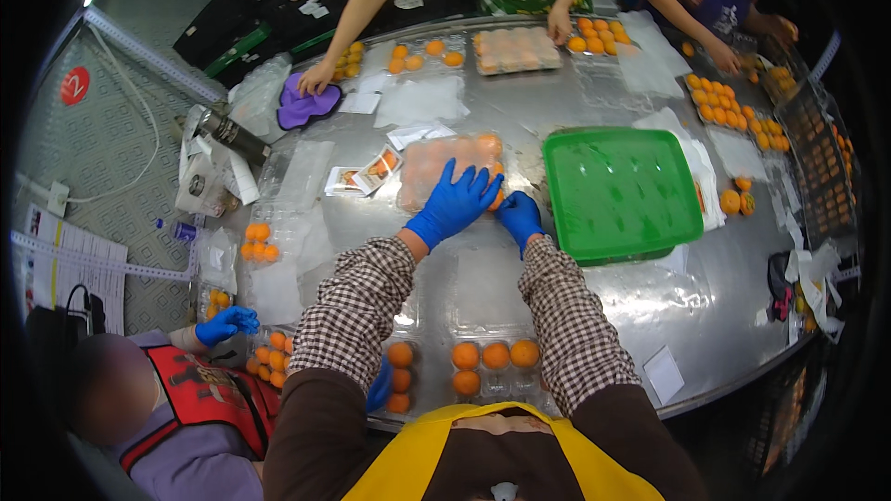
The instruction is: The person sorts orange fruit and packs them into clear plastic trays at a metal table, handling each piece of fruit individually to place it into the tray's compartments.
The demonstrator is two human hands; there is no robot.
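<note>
A clear plastic tray of orange fruit [435,160] lies on the steel table, most of it under a thin whitish sheet. My left hand [456,202], in a blue glove, rests spread over the tray's near right part. Beside the tray's lower right corner is my right hand [520,214], also gloved, with its fingers bent in; whether they pinch the tray's edge or the sheet cannot be seen. Uncovered fruit shows along the right side. Printed cards [379,168] lie left of the tray. Nearer my body sits an open tray with several orange fruits [495,355].
A green plastic tray [623,191] stands to the right. A co-worker in a red apron [202,383] is at the left; two others work across the steel table [626,320]. Clear empty trays [278,177], fruit packs, a purple cloth [306,104] and a dark bottle [233,133] lie around.
</note>
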